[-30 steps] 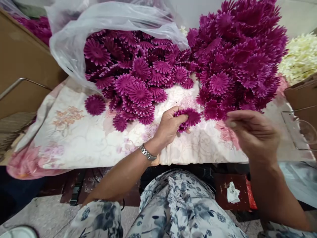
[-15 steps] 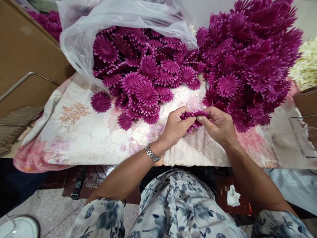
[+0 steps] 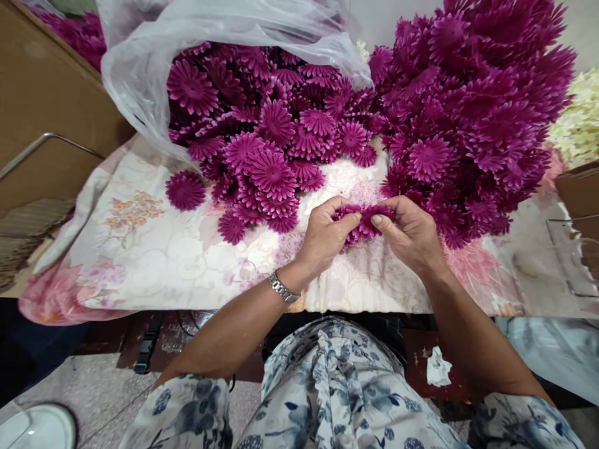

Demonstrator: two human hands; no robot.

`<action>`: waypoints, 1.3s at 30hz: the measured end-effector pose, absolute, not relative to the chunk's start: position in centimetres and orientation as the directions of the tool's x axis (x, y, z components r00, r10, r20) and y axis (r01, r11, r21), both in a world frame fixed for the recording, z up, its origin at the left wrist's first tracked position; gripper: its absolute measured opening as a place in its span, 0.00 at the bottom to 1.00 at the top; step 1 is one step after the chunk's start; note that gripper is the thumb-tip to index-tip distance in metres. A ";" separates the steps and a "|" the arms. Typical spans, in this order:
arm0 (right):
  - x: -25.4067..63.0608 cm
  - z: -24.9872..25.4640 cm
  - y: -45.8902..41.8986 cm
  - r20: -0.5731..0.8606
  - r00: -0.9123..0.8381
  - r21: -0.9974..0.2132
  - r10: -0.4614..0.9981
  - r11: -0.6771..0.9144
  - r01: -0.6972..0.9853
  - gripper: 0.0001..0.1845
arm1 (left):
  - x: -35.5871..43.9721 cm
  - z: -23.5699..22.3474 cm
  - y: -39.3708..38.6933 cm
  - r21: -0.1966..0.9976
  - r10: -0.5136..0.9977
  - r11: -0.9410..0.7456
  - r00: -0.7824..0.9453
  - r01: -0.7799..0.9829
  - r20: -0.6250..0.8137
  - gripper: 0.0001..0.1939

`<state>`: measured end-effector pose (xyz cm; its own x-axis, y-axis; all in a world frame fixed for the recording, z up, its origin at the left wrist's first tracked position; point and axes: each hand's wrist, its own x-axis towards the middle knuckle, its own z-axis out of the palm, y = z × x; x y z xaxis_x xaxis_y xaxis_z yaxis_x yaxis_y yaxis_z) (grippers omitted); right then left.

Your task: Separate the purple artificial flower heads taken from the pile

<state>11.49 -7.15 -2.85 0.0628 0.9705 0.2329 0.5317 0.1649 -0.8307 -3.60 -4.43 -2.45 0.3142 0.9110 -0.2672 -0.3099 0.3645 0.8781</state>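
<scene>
Cloth-covered worktop (image 3: 163, 280), flowers lying loose over its far half. Landmark: the tall flower heap (image 3: 477, 112), purple, banked high. Left of the heap, a lower flower pile (image 3: 271, 174), spilling from a clear plastic bag (image 3: 210, 31). Well left of the heap, apart from the pile, one loose flower (image 3: 185, 190).

Both bare hands work on the near side of the heap, a little to its left. Left hand (image 3: 325, 234) and right hand (image 3: 409, 234) face each other, the held flowers (image 3: 362, 229) between them. Number of layers cannot be told.

Step in hand, by my reading: handling the petals of this small bunch, a hand on each side. Next move calls for light, matched thumb pressure, so that the thin petals neither tear nor slide apart.

Grip: both sides pinched, thumbs on top, fingers curled beneath and partly hidden. Left grip has the bunch's left edge, right grip its right edge; thumb tips near each other but apart, petals showing in the gap
</scene>
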 end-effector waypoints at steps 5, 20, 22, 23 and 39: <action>11.3 -2.7 -7.0 0.184 0.159 -0.896 0.970 0.099 0.433 0.08 | -3.6 -2.5 -4.5 0.891 0.921 0.335 0.305 -0.308 -0.241 0.04; 11.3 -2.5 -7.2 0.341 -0.087 -0.704 0.936 0.316 0.636 0.13 | -3.6 -2.5 -4.0 0.844 0.889 0.428 0.320 -0.324 -0.328 0.06; 11.4 -2.7 -7.2 0.263 -0.057 -0.794 0.963 0.249 0.554 0.12 | -3.6 -2.5 -4.0 0.850 0.897 0.416 0.298 -0.323 -0.326 0.05; 11.5 -2.8 -7.2 0.226 -0.037 -0.840 0.973 0.214 0.498 0.12 | -3.6 -2.5 -4.0 0.855 0.904 0.403 0.289 -0.326 -0.316 0.04; 11.1 -1.9 -7.5 0.506 -0.144 -0.471 0.851 0.412 0.780 0.13 | -3.5 -2.9 -4.3 0.894 0.890 0.347 0.401 -0.284 -0.218 0.08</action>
<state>11.11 -7.51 -1.87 -0.1435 0.8505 0.5060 0.7797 0.4120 -0.4714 -3.51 -4.28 -2.90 0.4010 0.8898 -0.2180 -0.2844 0.3471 0.8937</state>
